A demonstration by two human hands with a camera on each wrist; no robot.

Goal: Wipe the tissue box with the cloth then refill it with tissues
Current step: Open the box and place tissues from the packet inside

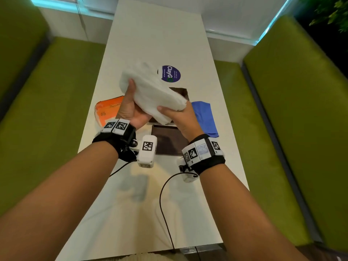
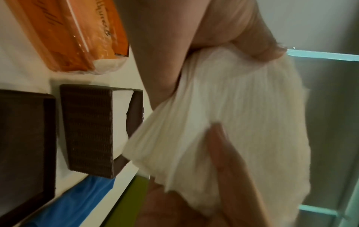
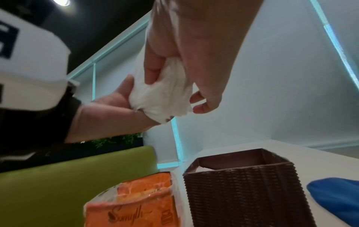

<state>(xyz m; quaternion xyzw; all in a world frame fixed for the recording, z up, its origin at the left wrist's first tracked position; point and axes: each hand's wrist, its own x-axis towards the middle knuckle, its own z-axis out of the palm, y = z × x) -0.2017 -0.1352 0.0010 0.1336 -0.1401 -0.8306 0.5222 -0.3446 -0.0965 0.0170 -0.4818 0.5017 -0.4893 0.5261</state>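
Above table (image 1: 143, 40), both hands' fingers (image 1: 131, 85) hide tissue box (image 3: 242, 184) behind tissues (image 1: 152, 93).

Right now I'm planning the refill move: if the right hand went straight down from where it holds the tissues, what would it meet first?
Probably the open brown tissue box, roughly beneath the right hand and the tissue stack; depth is unclear.
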